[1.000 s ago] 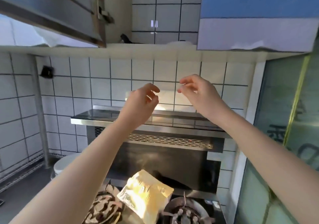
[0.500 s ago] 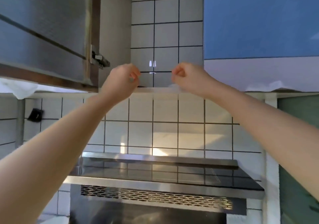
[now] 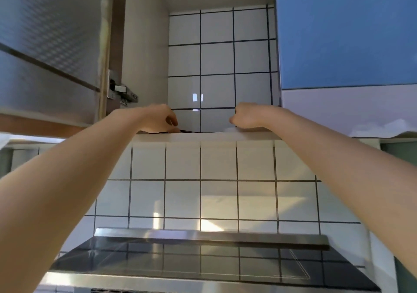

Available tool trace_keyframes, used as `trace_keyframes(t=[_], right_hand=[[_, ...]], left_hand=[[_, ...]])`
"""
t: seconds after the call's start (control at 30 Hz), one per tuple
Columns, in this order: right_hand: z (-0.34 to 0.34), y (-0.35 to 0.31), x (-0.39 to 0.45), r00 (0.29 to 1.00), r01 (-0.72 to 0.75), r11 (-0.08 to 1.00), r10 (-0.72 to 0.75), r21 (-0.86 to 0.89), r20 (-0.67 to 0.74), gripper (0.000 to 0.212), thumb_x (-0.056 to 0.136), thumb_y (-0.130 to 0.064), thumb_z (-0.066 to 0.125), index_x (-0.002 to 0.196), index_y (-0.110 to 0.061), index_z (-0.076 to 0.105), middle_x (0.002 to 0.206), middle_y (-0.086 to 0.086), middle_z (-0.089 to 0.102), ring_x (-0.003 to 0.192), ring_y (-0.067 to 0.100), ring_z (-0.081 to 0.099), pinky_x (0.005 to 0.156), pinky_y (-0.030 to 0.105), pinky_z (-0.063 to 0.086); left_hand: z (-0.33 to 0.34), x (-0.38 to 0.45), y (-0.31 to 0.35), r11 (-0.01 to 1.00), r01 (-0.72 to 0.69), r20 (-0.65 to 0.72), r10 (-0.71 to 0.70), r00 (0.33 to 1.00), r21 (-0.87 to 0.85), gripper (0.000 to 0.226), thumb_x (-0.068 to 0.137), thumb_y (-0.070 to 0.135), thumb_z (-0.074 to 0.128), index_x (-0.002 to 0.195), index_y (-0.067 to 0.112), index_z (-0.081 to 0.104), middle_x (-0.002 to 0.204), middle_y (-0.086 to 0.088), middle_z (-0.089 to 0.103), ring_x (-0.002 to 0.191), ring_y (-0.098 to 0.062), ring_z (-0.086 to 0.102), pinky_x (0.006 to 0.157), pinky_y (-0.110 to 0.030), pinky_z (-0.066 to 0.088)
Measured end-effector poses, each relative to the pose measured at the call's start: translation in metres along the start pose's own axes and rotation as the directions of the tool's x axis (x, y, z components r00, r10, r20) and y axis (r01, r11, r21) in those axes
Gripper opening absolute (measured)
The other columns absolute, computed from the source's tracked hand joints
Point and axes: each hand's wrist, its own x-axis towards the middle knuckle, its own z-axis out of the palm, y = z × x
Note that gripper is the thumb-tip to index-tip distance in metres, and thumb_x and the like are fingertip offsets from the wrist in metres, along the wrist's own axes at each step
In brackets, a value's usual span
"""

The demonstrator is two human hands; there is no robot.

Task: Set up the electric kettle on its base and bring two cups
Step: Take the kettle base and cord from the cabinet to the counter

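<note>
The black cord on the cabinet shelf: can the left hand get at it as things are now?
Probably yes. The left hand is already at the shelf edge beside the black cord, and the cabinet door stands open.

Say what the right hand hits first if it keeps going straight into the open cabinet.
Probably the tiled back wall. The right hand is curled just above the shelf edge; nothing shows between, though depth is unclear.

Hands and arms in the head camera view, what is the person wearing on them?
Nothing that shows. The left hand and right hand are bare, with no gloves, rings or watch in view, and both forearms are uncovered right to the picture's edges, so no sleeves appear.
</note>
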Motion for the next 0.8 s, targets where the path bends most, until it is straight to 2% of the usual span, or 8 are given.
trace_keyframes(t=[0.13, 0.2, 0.37, 0.47, 0.57, 0.67, 0.7, 0.8], right_hand=[[0.000, 0.007, 0.009, 1.000, -0.014, 1.000, 0.013, -0.019, -0.022, 0.027, 0.095, -0.006, 0.039, 0.069, -0.007, 0.041, 0.073, 0.007, 0.043, 0.061, 0.015, 0.039, 0.050, 0.027, 0.029], [-0.001, 0.012, 0.012, 0.998, -0.044, 0.999, 0.044, -0.012, -0.036, 0.027, 0.094, -0.003, 0.039, 0.068, -0.008, 0.039, 0.071, 0.007, 0.040, 0.060, 0.015, 0.038, 0.049, 0.025, 0.028], [0.000, 0.022, 0.020, 0.991, -0.133, 0.989, 0.130, -0.066, -0.036, 0.021, 0.092, 0.001, 0.040, 0.072, -0.003, 0.043, 0.074, 0.011, 0.045, 0.062, 0.018, 0.044, 0.048, 0.024, 0.031], [0.005, 0.027, 0.030, 0.992, -0.120, 0.990, 0.116, -0.074, -0.051, 0.017, 0.091, -0.001, 0.045, 0.074, -0.004, 0.044, 0.090, 0.017, 0.052, 0.077, 0.026, 0.051, 0.050, 0.026, 0.034], [0.006, 0.029, 0.036, 0.993, -0.103, 0.993, 0.100, -0.049, -0.062, 0.025, 0.093, -0.002, 0.046, 0.069, -0.006, 0.040, 0.083, 0.014, 0.050, 0.073, 0.023, 0.049, 0.048, 0.026, 0.032], [0.005, 0.029, 0.037, 0.994, -0.089, 0.996, 0.089, 0.006, -0.057, 0.027, 0.093, 0.002, 0.043, 0.067, -0.006, 0.040, 0.070, 0.009, 0.041, 0.059, 0.017, 0.039, 0.048, 0.025, 0.029], [0.005, 0.029, 0.038, 0.993, -0.087, 0.996, 0.089, 0.031, -0.072, 0.027, 0.092, 0.003, 0.042, 0.067, -0.007, 0.040, 0.070, 0.009, 0.040, 0.058, 0.016, 0.037, 0.048, 0.025, 0.028], [0.009, 0.029, 0.039, 0.977, -0.042, 0.993, 0.064, 0.113, -0.201, 0.019, 0.093, 0.001, 0.042, 0.078, 0.000, 0.053, 0.084, 0.014, 0.055, 0.068, 0.022, 0.050, 0.055, 0.029, 0.041]], left_hand=[[0.003, 0.007, -0.007, 0.998, 0.005, 0.035, -0.003, 0.999, -0.068, 0.044, 0.088, 0.047, 0.062, 0.125, 0.022, 0.063, 0.120, 0.002, 0.067, 0.106, -0.021, 0.061, 0.098, -0.037, 0.048], [0.002, 0.011, -0.008, 0.997, 0.008, 0.056, -0.004, 0.998, -0.071, 0.040, 0.087, 0.047, 0.063, 0.119, 0.024, 0.065, 0.112, 0.003, 0.069, 0.100, -0.022, 0.064, 0.095, -0.041, 0.051], [0.003, 0.020, -0.003, 0.999, -0.005, 0.054, 0.007, 0.999, -0.037, 0.015, 0.087, 0.029, 0.067, 0.101, 0.025, 0.073, 0.089, -0.002, 0.072, 0.080, -0.029, 0.068, 0.071, -0.039, 0.056], [0.006, 0.024, -0.002, 1.000, -0.003, 0.009, 0.003, 1.000, -0.017, 0.007, 0.086, 0.023, 0.068, 0.087, 0.020, 0.074, 0.071, -0.001, 0.067, 0.059, -0.022, 0.059, 0.052, -0.028, 0.047], [0.004, 0.024, 0.001, 1.000, -0.008, -0.022, 0.008, 1.000, -0.007, 0.019, 0.088, 0.020, 0.067, 0.069, 0.021, 0.066, 0.062, 0.001, 0.060, 0.051, -0.015, 0.052, 0.044, -0.020, 0.038], [0.002, 0.023, -0.001, 1.000, -0.023, -0.118, 0.022, 0.993, -0.002, 0.009, 0.089, 0.022, 0.068, 0.087, 0.015, 0.073, 0.080, -0.006, 0.068, 0.065, -0.017, 0.056, 0.056, -0.024, 0.041], [0.000, 0.022, -0.002, 1.000, -0.016, -0.160, 0.015, 0.987, -0.006, 0.013, 0.089, 0.022, 0.068, 0.095, 0.013, 0.074, 0.086, -0.007, 0.069, 0.072, -0.020, 0.057, 0.063, -0.026, 0.042], [-0.007, 0.017, -0.001, 0.998, 0.009, -0.285, -0.024, 0.958, -0.055, 0.021, 0.091, 0.022, 0.065, 0.106, 0.009, 0.072, 0.088, -0.008, 0.065, 0.077, -0.022, 0.055, 0.069, -0.031, 0.043]])
